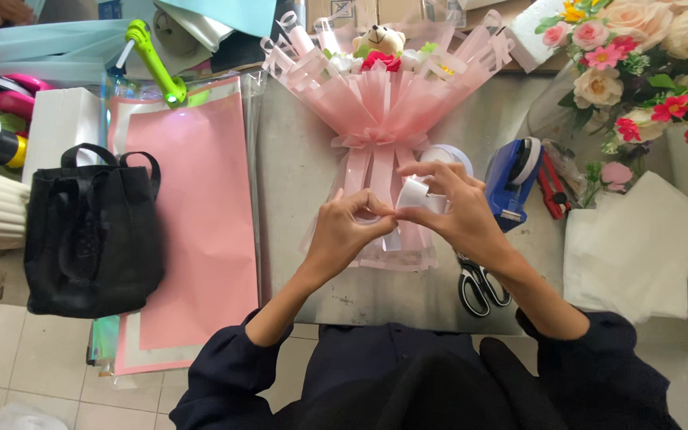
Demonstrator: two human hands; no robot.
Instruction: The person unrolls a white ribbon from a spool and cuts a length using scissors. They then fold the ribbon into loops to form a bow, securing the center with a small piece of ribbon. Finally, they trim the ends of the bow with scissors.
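Note:
A pink-wrapped bouquet (384, 95) with a small teddy bear (380, 37) and a red rose lies on the grey table (296, 167), its stem end toward me. My left hand (348, 231) and my right hand (455, 207) meet over the stem end. Both pinch a white ribbon (414, 193), which loops up between the fingers. A white ribbon roll (447, 154) sits just behind my right hand.
Black-handled scissors (481, 287) lie under my right wrist. A blue tape dispenser (514, 181) and red stapler (551, 187) stand to the right, by artificial flowers (639, 72) and white sheets (639, 247). Pink paper sheets (201, 223), a black bag (93, 231) and a green glue gun (153, 60) lie left.

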